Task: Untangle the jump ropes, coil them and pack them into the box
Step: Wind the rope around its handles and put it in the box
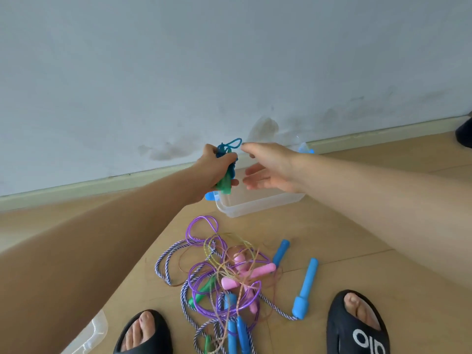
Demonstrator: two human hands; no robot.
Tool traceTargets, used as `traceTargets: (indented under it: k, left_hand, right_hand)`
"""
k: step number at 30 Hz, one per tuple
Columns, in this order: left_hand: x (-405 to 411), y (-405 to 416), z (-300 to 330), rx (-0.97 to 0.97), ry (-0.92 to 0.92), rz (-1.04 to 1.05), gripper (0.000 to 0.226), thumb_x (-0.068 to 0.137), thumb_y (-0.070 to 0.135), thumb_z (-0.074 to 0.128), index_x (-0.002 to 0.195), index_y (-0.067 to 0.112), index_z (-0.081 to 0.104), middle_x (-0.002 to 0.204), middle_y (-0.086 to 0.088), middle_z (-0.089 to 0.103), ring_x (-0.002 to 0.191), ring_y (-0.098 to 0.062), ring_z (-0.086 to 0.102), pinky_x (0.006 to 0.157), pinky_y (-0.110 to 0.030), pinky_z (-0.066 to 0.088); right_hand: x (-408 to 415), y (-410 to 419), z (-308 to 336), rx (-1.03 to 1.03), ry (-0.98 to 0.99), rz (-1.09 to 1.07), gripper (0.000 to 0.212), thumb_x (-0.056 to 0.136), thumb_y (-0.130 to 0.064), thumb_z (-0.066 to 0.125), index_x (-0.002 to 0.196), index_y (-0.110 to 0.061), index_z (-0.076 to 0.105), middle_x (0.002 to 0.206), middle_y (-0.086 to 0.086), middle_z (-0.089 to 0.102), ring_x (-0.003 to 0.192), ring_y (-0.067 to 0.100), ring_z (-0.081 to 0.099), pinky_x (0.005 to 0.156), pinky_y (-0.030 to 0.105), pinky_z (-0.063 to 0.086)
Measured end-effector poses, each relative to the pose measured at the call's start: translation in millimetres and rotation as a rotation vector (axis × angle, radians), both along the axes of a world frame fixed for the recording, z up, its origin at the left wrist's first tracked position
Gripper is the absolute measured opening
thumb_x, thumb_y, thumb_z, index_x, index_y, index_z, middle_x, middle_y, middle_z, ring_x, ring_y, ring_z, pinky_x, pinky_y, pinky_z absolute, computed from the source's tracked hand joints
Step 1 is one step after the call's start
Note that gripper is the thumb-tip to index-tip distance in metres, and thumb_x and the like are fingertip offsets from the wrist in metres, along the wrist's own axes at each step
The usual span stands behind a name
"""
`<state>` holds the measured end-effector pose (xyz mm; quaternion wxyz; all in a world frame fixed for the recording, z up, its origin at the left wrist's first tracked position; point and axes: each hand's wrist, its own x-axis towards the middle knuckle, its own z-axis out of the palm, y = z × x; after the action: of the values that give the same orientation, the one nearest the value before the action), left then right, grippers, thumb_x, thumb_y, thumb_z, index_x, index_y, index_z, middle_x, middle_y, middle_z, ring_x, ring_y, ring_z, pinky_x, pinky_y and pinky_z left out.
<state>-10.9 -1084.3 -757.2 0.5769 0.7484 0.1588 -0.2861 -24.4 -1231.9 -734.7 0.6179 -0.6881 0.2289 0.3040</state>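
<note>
the left hand (215,169) grips a coiled blue jump rope (228,152) bundled against its green handles (224,183), fingers curled round the bundle, holding it in the air above the near-left end of the clear plastic box (258,204); one small blue loop sticks up out of the top of the fist. the right hand (270,168) hovers just beside the bundle with fingers relaxed and spread, holding nothing, and it covers much of the box's far side. the box sits on the wooden floor (357,226) close to the pale skirting board (102,183) and a scuffed grey wall (178,60), with blue latches (210,195) showing at its left and far-right ends. nearer the person lies the tangled pile of ropes (219,274): a shiny purple cord, a thin clear yellowish cord, and a blue-and-white braided rope are knotted through one another, with pink handles (249,275) crossed in the middle, a green handle (201,292) under the purple loops, and several blue handles (305,288) at the right and front edges. two feet in black slippers stand at the bottom; the right slipper (357,325) bears white lettering that cannot be read with confidence. a clear lid (93,333) lies at the lower left, partly hidden by the left forearm.
</note>
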Motion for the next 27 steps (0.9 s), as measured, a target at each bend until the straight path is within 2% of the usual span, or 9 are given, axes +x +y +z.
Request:
traceTargets:
  k: [5,8,11,14,16,18,21,24,27]
  left_hand:
    - [32.6,-25.3,-65.0,0.327,-0.105,-0.069,0.031,0.095,0.038,0.054,0.112,0.013,0.048,0.092,-0.001,0.058,0.082,-0.019,0.057,0.065,-0.027,0.044]
    - [49.9,-29.3,-90.1,0.358,-0.008,-0.143,0.052,0.083,0.047,0.053,0.111,0.004,0.059,0.102,-0.007,0.069,0.086,-0.023,0.065,0.075,-0.033,0.054]
    - [58.6,-32.6,-104.5,0.422,0.05,-0.359,0.02,0.094,0.027,0.049,0.089,0.009,0.058,0.086,-0.006,0.065,0.073,-0.019,0.062,0.065,-0.024,0.053]
    - [59.8,-31.4,-101.0,0.797,-0.123,-0.653,0.026,0.097,0.02,0.045,0.073,0.011,0.045,0.077,-0.005,0.049,0.062,-0.018,0.044,0.052,-0.026,0.033]
    - [62.1,-23.6,-102.3,0.92,-0.315,-0.71,0.015,0.096,0.018,0.045,0.089,0.009,0.054,0.094,-0.008,0.054,0.079,-0.025,0.053,0.062,-0.027,0.037]
    - [60.3,-14.0,-103.1,0.927,-0.516,-0.624,0.022,0.093,0.016,0.045,0.109,0.012,0.058,0.108,-0.006,0.057,0.096,-0.029,0.056,0.072,-0.031,0.04]
    - [53.3,1.7,-104.3,0.862,-0.7,-0.44,0.016,0.092,0.019,0.047,0.106,0.017,0.054,0.096,0.001,0.057,0.085,-0.026,0.055,0.065,-0.032,0.037]
    - [44.7,20.0,-111.5,0.764,-0.72,-0.217,0.012,0.095,0.027,0.047,0.096,0.015,0.048,0.077,0.002,0.051,0.073,-0.025,0.05,0.06,-0.034,0.034]
    - [36.2,35.3,-117.5,0.686,-0.569,0.02,0.022,0.097,0.03,0.04,0.091,0.01,0.046,0.072,-0.001,0.05,0.07,-0.029,0.046,0.062,-0.04,0.038]
  right_hand:
    - [36.9,3.2,-70.6,0.018,0.047,-0.041,0.017,0.095,-0.03,0.053,0.095,-0.015,0.061,0.098,0.016,0.061,0.076,0.029,0.061,0.077,0.037,0.058]
    - [52.1,-2.0,-112.2,-0.043,0.07,-0.014,0.019,0.093,-0.032,0.055,0.094,-0.015,0.062,0.092,0.01,0.061,0.074,0.024,0.057,0.071,0.032,0.052]
    - [61.1,-8.4,-144.1,-0.077,0.096,-0.015,0.016,0.093,-0.029,0.057,0.091,-0.013,0.062,0.085,0.008,0.058,0.067,0.02,0.055,0.066,0.03,0.052]
    - [65.5,-10.3,-177.1,-0.231,0.038,0.05,0.012,0.093,-0.019,0.056,0.094,-0.009,0.062,0.076,0.008,0.054,0.06,0.02,0.051,0.059,0.03,0.049]
    - [66.0,-8.0,-192.6,-0.405,-0.059,0.217,0.015,0.095,-0.017,0.049,0.095,-0.011,0.063,0.076,0.01,0.059,0.061,0.025,0.057,0.063,0.034,0.052]
    - [65.1,-3.3,-198.6,-0.585,-0.172,0.415,0.016,0.097,-0.014,0.045,0.094,-0.016,0.06,0.085,0.011,0.065,0.068,0.027,0.06,0.063,0.028,0.049]
    - [65.7,2.9,-198.4,-0.686,-0.244,0.531,0.011,0.097,-0.013,0.045,0.1,-0.017,0.056,0.103,0.007,0.061,0.082,0.025,0.055,0.067,0.028,0.042]
    - [69.3,9.0,-198.2,-0.538,-0.162,0.439,0.02,0.092,-0.009,0.043,0.1,-0.021,0.056,0.101,0.008,0.062,0.079,0.029,0.068,0.072,0.036,0.058]
    - [71.8,14.9,-196.9,-0.34,-0.122,0.36,0.03,0.09,-0.004,0.042,0.088,-0.029,0.058,0.107,0.007,0.062,0.09,0.026,0.065,0.071,0.033,0.058]
